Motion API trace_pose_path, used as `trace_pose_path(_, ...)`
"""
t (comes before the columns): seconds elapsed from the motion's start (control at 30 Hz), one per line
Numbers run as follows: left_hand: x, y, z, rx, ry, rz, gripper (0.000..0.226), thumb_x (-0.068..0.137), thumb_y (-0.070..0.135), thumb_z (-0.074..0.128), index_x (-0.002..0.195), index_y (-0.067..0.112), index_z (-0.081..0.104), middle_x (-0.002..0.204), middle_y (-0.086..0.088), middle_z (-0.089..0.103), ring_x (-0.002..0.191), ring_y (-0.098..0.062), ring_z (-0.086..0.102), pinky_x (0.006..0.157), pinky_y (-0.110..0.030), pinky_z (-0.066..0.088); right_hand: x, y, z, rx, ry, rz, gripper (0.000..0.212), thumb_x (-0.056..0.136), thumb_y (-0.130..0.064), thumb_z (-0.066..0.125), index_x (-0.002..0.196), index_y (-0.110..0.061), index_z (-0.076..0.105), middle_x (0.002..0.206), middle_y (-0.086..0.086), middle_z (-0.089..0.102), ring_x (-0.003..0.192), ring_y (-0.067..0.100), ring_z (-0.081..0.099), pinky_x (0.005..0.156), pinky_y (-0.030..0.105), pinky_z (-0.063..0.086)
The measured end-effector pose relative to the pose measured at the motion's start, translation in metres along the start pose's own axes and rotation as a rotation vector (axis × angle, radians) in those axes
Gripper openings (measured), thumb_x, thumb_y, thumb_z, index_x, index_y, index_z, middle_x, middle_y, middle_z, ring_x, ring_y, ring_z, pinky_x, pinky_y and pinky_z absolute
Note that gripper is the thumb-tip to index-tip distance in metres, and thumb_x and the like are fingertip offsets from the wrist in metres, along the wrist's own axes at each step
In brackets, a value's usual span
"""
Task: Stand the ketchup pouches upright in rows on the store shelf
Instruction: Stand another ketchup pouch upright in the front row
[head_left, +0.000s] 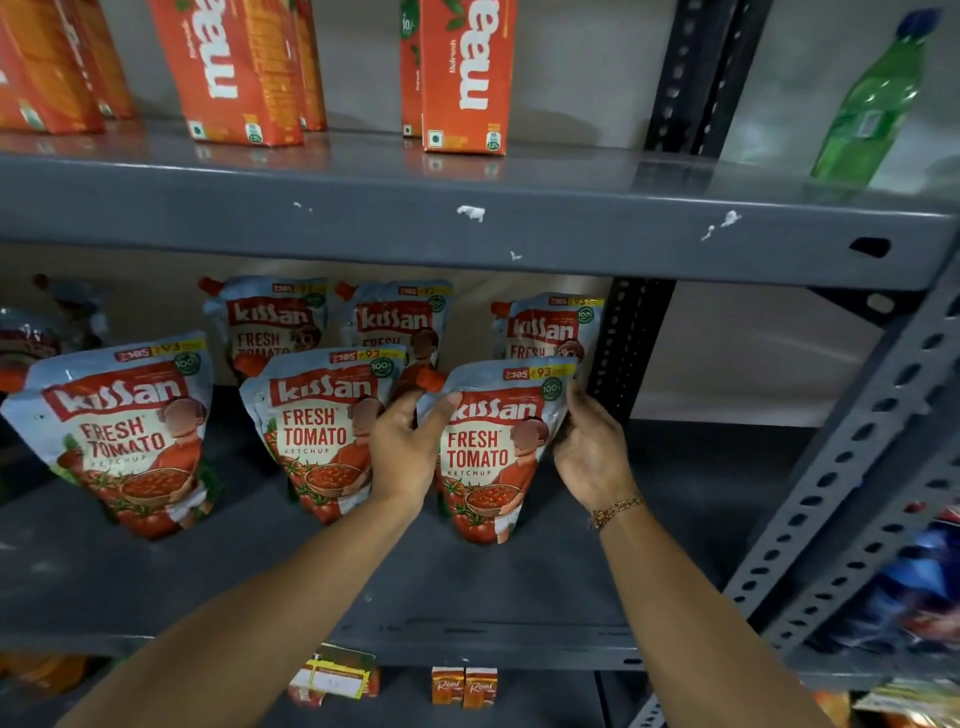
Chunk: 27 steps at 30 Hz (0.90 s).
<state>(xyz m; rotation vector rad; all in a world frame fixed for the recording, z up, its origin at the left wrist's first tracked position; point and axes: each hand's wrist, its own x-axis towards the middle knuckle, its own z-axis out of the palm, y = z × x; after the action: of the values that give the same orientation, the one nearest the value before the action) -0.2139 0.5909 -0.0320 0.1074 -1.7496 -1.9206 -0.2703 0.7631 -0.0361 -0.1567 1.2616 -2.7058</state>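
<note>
Head view shows the front-right ketchup pouch (488, 447) standing upright on the shelf (519, 587) near its right end, long axis vertical, clasped between left hand (402, 452) and right hand (589, 454).

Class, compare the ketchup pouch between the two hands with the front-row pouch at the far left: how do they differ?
The held red-and-silver ketchup pouch is gripped by the left hand and right hand; the far-left pouch stands untouched. The held one sits beside the shelf's black upright post. Both stand upright with matching labels.
</note>
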Motion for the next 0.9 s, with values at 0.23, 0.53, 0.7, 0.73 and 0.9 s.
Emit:
trace_pose_path(0.23, -0.014, -0.032, -0.014, 0.006, -0.075, -0.164, 0.015, 0.081, 0.024, 0.070, 0.094, 0.032, 0.070, 0.102, 0.004, 0.074, 0.106, -0.018, 0.068, 0.091, -0.038, 0.055, -0.021, 0.022, -0.004, -0.064, 0.109, 0.018, 0.016, 0.092, -0.017, 0.052, 0.101, -0.013, 0.065, 0.104, 0.006, 0.068, 0.100, 0.021, 0.062, 0.081, 0.040, 0.050)
trace_pose_path(0.53, 0.003, -0.036, 0.030, 0.123, -0.067, -0.219, 0.010, 0.079, 0.024, 0.073, 0.071, 0.029, 0.069, 0.088, -0.004, 0.075, 0.092, -0.025, 0.071, 0.085, -0.052, 0.056, -0.003, 0.001, -0.011, 0.174, 0.305, -0.073, 0.013, 0.092, -0.005, 0.051, 0.085, -0.010, 0.061, 0.093, 0.008, 0.065, 0.091, 0.021, 0.061, 0.110, 0.049, 0.037)
trace_pose_path(0.7, 0.006, -0.036, 0.057, 0.081, -0.159, -0.270, 0.007, 0.080, 0.025, 0.072, 0.076, 0.030, 0.070, 0.095, -0.005, 0.075, 0.094, -0.023, 0.072, 0.088, -0.047, 0.056, 0.004, -0.012, -0.028, 0.182, 0.375, -0.089, 0.014, 0.090, -0.008, 0.053, 0.078, -0.014, 0.059, 0.096, 0.010, 0.065, 0.103, 0.030, 0.060, 0.107, 0.054, 0.039)
trace_pose_path(0.73, 0.007, -0.036, 0.059, 0.065, -0.161, -0.277, 0.006, 0.080, 0.025, 0.072, 0.077, 0.030, 0.071, 0.097, -0.007, 0.075, 0.095, -0.023, 0.072, 0.089, -0.047, 0.056, 0.005, -0.013, -0.028, 0.187, 0.380, -0.091, 0.014, 0.090, -0.008, 0.053, 0.078, -0.014, 0.059, 0.096, 0.010, 0.065, 0.101, 0.030, 0.061, 0.107, 0.054, 0.040)
trace_pose_path(0.9, 0.008, -0.034, 0.055, 0.028, -0.175, -0.301, 0.004, 0.083, 0.021, 0.070, 0.086, 0.023, 0.071, 0.104, -0.012, 0.074, 0.099, -0.024, 0.070, 0.092, -0.046, 0.055, 0.004, -0.009, -0.025, 0.177, 0.365, -0.104, 0.017, 0.090, -0.008, 0.052, 0.076, -0.016, 0.058, 0.089, 0.005, 0.065, 0.089, 0.022, 0.062, 0.105, 0.048, 0.042)
